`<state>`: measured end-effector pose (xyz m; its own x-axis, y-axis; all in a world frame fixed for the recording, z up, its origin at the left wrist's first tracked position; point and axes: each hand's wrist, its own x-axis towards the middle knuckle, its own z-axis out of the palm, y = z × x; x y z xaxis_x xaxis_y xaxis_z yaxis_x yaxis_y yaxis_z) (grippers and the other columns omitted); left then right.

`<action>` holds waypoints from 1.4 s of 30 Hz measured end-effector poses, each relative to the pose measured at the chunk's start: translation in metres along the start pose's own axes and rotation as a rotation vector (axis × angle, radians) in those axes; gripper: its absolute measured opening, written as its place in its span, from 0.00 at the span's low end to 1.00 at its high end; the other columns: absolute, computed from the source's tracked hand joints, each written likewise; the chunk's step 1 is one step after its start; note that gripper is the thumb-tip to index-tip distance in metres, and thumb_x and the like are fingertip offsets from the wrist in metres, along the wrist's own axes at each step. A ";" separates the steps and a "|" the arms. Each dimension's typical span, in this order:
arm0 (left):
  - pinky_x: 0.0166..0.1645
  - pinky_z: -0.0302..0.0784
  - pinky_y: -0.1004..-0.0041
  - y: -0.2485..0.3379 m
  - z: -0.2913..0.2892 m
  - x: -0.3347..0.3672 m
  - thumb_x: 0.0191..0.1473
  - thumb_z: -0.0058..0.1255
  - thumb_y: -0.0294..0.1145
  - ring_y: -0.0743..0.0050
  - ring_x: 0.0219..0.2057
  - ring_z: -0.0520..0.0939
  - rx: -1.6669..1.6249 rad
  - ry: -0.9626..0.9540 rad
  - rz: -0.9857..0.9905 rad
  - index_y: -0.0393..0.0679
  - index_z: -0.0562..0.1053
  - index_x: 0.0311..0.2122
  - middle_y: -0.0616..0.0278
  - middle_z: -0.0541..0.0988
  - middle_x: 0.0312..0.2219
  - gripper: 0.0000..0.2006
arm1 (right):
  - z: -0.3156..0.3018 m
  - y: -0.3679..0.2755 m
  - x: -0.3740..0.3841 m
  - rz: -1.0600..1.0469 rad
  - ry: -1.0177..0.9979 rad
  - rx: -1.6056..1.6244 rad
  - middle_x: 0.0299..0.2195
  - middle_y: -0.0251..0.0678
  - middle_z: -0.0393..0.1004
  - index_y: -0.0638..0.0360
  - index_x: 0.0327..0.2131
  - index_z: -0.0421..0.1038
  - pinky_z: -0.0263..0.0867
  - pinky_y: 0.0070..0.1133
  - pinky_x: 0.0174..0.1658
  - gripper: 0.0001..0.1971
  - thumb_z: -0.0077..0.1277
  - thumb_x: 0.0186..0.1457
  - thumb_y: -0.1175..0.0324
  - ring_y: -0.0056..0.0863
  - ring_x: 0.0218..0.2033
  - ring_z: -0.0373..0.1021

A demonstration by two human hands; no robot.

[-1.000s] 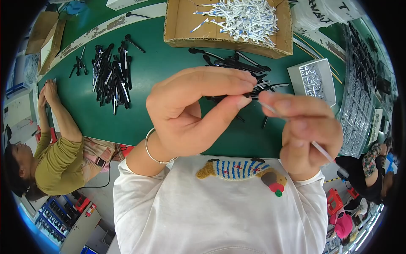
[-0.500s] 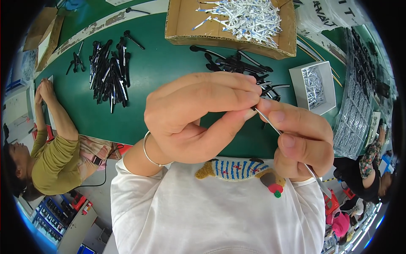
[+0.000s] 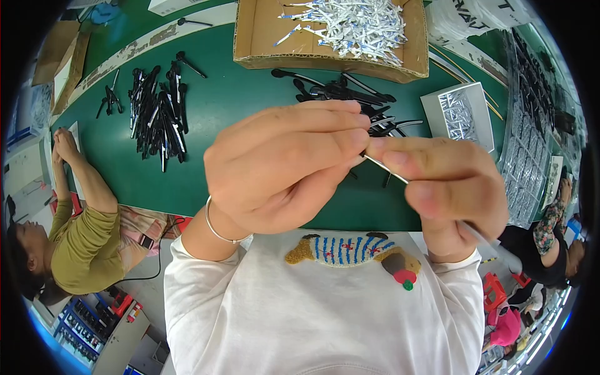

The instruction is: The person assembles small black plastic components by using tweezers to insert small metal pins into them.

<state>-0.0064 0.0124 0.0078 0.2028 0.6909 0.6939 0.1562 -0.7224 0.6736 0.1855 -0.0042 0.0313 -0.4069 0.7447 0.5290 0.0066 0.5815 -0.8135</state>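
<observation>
The left hand presses thumb and fingertips together, pinching a small black piece that is mostly hidden; the right hand pinches a slim silvery rod with a pale, blurred far end. Both items are between the hands, raised above the dark green counter. The rod slants toward four o'clock; the grip near its tip presumably gives fine control, while the left steadies the piece. From the fingertips, a brown cardboard box of white strips stands at twelve o'clock, a white box of silver pieces at two, and a heap of black-and-silver sticks at ten. The hands partly block a nearer heap of similar sticks toward twelve.
</observation>
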 end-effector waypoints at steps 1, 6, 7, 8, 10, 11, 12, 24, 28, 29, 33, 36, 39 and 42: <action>0.34 0.80 0.73 0.000 0.000 0.000 0.34 0.56 0.14 0.60 0.29 0.82 -0.002 -0.003 0.004 0.34 0.76 0.27 0.53 0.80 0.26 0.10 | 0.001 0.002 -0.002 0.011 0.067 0.135 0.34 0.47 0.71 0.61 0.31 0.65 0.74 0.33 0.38 0.06 0.48 0.57 0.69 0.46 0.36 0.73; 0.35 0.80 0.73 0.001 -0.002 -0.001 0.37 0.56 0.13 0.59 0.31 0.82 -0.091 0.021 -0.013 0.33 0.76 0.31 0.49 0.80 0.28 0.11 | -0.013 0.011 -0.001 0.025 0.134 0.284 0.30 0.44 0.70 0.58 0.33 0.61 0.71 0.32 0.36 0.06 0.43 0.57 0.67 0.46 0.36 0.72; 0.35 0.80 0.73 0.002 -0.002 0.000 0.37 0.56 0.13 0.59 0.31 0.82 -0.089 0.019 -0.011 0.33 0.76 0.31 0.49 0.80 0.28 0.11 | -0.017 0.014 0.001 0.024 0.149 0.249 0.29 0.44 0.70 0.59 0.33 0.61 0.69 0.34 0.38 0.05 0.42 0.56 0.68 0.46 0.36 0.72; 0.35 0.80 0.73 0.003 -0.002 0.000 0.37 0.56 0.13 0.58 0.31 0.82 -0.080 0.012 -0.021 0.33 0.76 0.30 0.49 0.80 0.28 0.10 | -0.018 0.019 0.001 0.030 0.165 0.231 0.27 0.43 0.70 0.60 0.33 0.61 0.67 0.36 0.41 0.05 0.40 0.53 0.71 0.43 0.33 0.71; 0.35 0.80 0.73 0.004 -0.003 0.000 0.36 0.56 0.13 0.58 0.31 0.82 -0.070 0.002 -0.027 0.32 0.76 0.30 0.49 0.80 0.28 0.10 | -0.015 0.024 0.000 0.042 0.171 0.243 0.26 0.43 0.69 0.61 0.34 0.61 0.67 0.35 0.41 0.05 0.39 0.53 0.72 0.41 0.32 0.71; 0.38 0.79 0.67 0.005 -0.005 0.000 0.41 0.52 0.13 0.52 0.34 0.81 -0.078 -0.051 -0.029 0.31 0.73 0.32 0.44 0.78 0.30 0.09 | -0.012 0.026 -0.001 0.056 0.176 0.254 0.26 0.43 0.69 0.62 0.34 0.61 0.67 0.35 0.41 0.06 0.38 0.53 0.72 0.40 0.32 0.70; 0.41 0.79 0.60 0.006 -0.007 -0.001 0.46 0.48 0.13 0.46 0.37 0.80 -0.086 -0.104 -0.030 0.29 0.70 0.34 0.40 0.77 0.32 0.07 | -0.006 0.028 0.000 0.043 0.234 0.236 0.25 0.42 0.67 0.64 0.32 0.63 0.66 0.30 0.37 0.06 0.37 0.52 0.74 0.33 0.27 0.67; 0.38 0.79 0.72 0.009 0.000 -0.003 0.50 0.47 0.15 0.60 0.39 0.80 -0.979 0.192 -0.655 0.32 0.69 0.39 0.44 0.76 0.38 0.10 | 0.006 0.009 0.005 0.305 0.103 -0.063 0.21 0.30 0.67 0.64 0.27 0.72 0.51 0.14 0.22 0.11 0.59 0.35 0.78 0.16 0.18 0.55; 0.43 0.77 0.71 0.003 0.006 -0.006 0.46 0.50 0.13 0.62 0.41 0.78 -0.802 0.047 -0.545 0.31 0.72 0.36 0.46 0.76 0.37 0.10 | 0.004 0.007 0.004 0.271 0.115 -0.155 0.24 0.30 0.68 0.65 0.27 0.72 0.48 0.12 0.22 0.10 0.58 0.35 0.79 0.13 0.18 0.52; 0.44 0.77 0.71 0.002 0.007 -0.006 0.45 0.51 0.12 0.63 0.40 0.78 -0.759 0.002 -0.489 0.30 0.72 0.36 0.47 0.76 0.36 0.10 | 0.003 0.006 0.004 0.273 0.119 -0.154 0.24 0.30 0.68 0.65 0.27 0.72 0.48 0.12 0.22 0.10 0.58 0.35 0.79 0.13 0.18 0.52; 0.44 0.76 0.69 -0.001 0.008 -0.010 0.47 0.49 0.12 0.63 0.39 0.78 -0.815 0.001 -0.416 0.31 0.70 0.35 0.48 0.74 0.36 0.08 | -0.001 0.000 0.004 0.323 0.083 -0.050 0.24 0.31 0.67 0.66 0.28 0.71 0.47 0.12 0.23 0.11 0.58 0.37 0.75 0.12 0.20 0.54; 0.42 0.76 0.69 0.002 0.012 -0.010 0.49 0.47 0.13 0.63 0.38 0.78 -0.873 0.110 -0.460 0.33 0.67 0.36 0.50 0.73 0.36 0.08 | -0.007 -0.005 0.005 0.441 0.038 0.102 0.25 0.30 0.66 0.67 0.35 0.68 0.47 0.11 0.24 0.16 0.55 0.45 0.65 0.12 0.21 0.55; 0.42 0.76 0.67 0.006 0.010 -0.006 0.51 0.46 0.15 0.61 0.37 0.78 -0.886 0.134 -0.469 0.35 0.64 0.38 0.52 0.72 0.33 0.09 | -0.006 -0.005 0.003 0.478 0.146 0.126 0.26 0.29 0.64 0.66 0.43 0.62 0.45 0.11 0.25 0.24 0.41 0.58 0.51 0.12 0.23 0.54; 0.42 0.76 0.65 0.003 0.010 -0.006 0.51 0.44 0.14 0.61 0.36 0.78 -0.864 0.119 -0.396 0.36 0.63 0.38 0.52 0.72 0.33 0.09 | -0.012 -0.010 0.007 0.422 0.165 0.005 0.25 0.31 0.65 0.66 0.40 0.64 0.48 0.12 0.25 0.18 0.38 0.60 0.57 0.14 0.22 0.55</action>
<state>0.0028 0.0060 0.0029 0.1809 0.9134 0.3647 -0.5844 -0.1985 0.7868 0.1938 -0.0010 0.0460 -0.2186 0.9587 0.1821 0.1363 0.2147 -0.9671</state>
